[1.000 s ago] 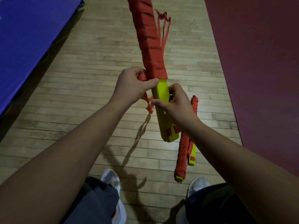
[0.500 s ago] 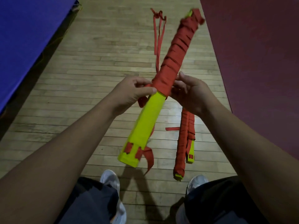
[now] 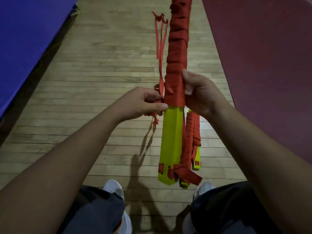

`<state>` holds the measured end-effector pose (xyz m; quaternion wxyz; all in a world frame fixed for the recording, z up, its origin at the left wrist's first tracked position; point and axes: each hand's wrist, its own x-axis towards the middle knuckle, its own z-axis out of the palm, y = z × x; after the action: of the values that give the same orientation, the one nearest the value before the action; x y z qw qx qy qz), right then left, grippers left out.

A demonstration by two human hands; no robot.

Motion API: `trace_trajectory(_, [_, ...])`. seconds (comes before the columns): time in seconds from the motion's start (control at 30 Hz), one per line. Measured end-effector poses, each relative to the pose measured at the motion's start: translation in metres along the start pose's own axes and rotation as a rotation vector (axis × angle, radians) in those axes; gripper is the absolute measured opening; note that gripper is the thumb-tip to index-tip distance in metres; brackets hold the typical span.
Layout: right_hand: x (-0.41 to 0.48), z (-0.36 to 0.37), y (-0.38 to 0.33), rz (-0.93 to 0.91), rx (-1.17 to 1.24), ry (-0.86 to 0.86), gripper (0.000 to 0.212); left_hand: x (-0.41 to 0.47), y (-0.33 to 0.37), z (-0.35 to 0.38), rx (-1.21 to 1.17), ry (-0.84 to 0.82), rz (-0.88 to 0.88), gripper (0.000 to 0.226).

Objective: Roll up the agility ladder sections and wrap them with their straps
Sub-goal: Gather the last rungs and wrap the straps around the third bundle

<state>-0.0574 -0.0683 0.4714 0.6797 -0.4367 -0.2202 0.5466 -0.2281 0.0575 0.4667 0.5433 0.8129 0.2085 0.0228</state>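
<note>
I hold a stacked bundle of yellow ladder rungs (image 3: 171, 142) in the air, pointing away from me. Its far half is wound in red strap (image 3: 177, 48); the near half is bare yellow. My left hand (image 3: 145, 103) pinches the loose red strap at the edge of the wrapping. My right hand (image 3: 198, 93) grips the wrapped part from the right side. A loose strap end (image 3: 161, 41) trails on the floor beyond. A second bundle (image 3: 193, 137), wrapped in red, lies on the wooden floor under the held one.
A blue mat (image 3: 30, 31) borders the wooden floor on the left and a dark red mat (image 3: 270, 56) on the right. My two white shoes (image 3: 114, 188) stand at the near edge of the planks.
The held bundle has swung from a right-leaning tilt back to pointing straight ahead. My right hand has shifted onto the wrapped part's right side; my left still pinches the strap.
</note>
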Motion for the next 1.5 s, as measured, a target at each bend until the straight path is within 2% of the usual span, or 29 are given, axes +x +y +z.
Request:
trace_trajectory(0.1, [-0.001, -0.003, 0.001, -0.043, -0.106, 0.096, 0.026, -0.002, 0.002, 0.0, 0.23, 0.027, -0.036, 0.013])
trace_trajectory(0.17, [0.001, -0.009, 0.003, -0.078, -0.168, 0.158, 0.025, -0.005, 0.004, 0.0, 0.285, 0.059, -0.057, 0.013])
trace_trajectory(0.23, [0.003, -0.013, 0.004, -0.101, -0.232, 0.224, 0.02, -0.008, 0.008, 0.007, 0.308, 0.102, -0.052, 0.023])
trace_trajectory(0.3, [0.003, -0.013, 0.007, -0.115, -0.269, 0.287, 0.031, -0.009, 0.012, 0.021, 0.349, 0.15, -0.061, 0.041])
trace_trajectory(0.37, [0.005, -0.011, 0.009, -0.123, -0.303, 0.356, 0.039, -0.009, 0.014, 0.036, 0.407, 0.203, -0.066, 0.049])
trace_trajectory(0.53, [0.008, -0.012, 0.011, -0.119, -0.379, 0.433, 0.061, -0.008, 0.009, 0.042, 0.387, 0.284, 0.019, 0.036])
trace_trajectory(0.6, [0.007, -0.012, 0.009, -0.132, -0.39, 0.419, 0.051, -0.008, 0.006, 0.039, 0.356, 0.276, 0.02, 0.028])
trace_trajectory(0.67, [0.005, -0.011, 0.005, -0.159, -0.332, 0.378, 0.03, -0.005, 0.004, 0.033, 0.217, 0.257, 0.003, 0.022])
trace_trajectory(0.77, [0.005, -0.01, -0.003, -0.159, -0.093, 0.304, 0.01, -0.001, -0.001, 0.023, -0.194, 0.13, 0.046, 0.022])
trace_trajectory(0.83, [0.005, -0.006, -0.003, -0.077, 0.073, 0.211, 0.019, -0.001, 0.001, 0.022, -0.369, 0.068, 0.073, 0.029])
trace_trajectory(0.9, [0.004, 0.0, 0.0, 0.018, 0.232, 0.122, 0.036, -0.001, 0.001, 0.026, -0.486, 0.011, 0.084, 0.031])
trace_trajectory(1.0, [0.002, 0.002, -0.001, 0.054, 0.353, 0.062, 0.049, -0.002, 0.0, 0.027, -0.55, -0.049, 0.072, 0.029])
trace_trajectory(1.07, [0.001, 0.001, -0.003, 0.051, 0.29, 0.058, 0.046, -0.003, 0.003, 0.023, -0.425, -0.083, 0.07, 0.027])
trace_trajectory(1.17, [0.001, 0.0, -0.003, 0.038, 0.116, 0.082, 0.039, -0.007, 0.01, 0.017, -0.058, -0.085, 0.027, 0.01])
trace_trajectory(1.27, [0.001, -0.002, -0.003, -0.019, -0.01, 0.106, 0.028, -0.008, 0.006, 0.01, 0.283, -0.041, -0.015, 0.024])
trace_trajectory(1.37, [-0.002, -0.005, -0.005, -0.086, -0.061, 0.171, 0.024, -0.01, 0.003, 0.008, 0.282, 0.001, -0.034, 0.025])
trace_trajectory(1.43, [0.0, -0.009, -0.004, -0.127, -0.164, 0.251, 0.03, -0.011, 0.005, 0.012, 0.214, 0.081, -0.021, 0.026])
trace_trajectory(1.5, [0.006, -0.012, -0.001, -0.141, -0.258, 0.344, 0.036, -0.012, 0.006, 0.022, 0.25, 0.157, -0.023, 0.035])
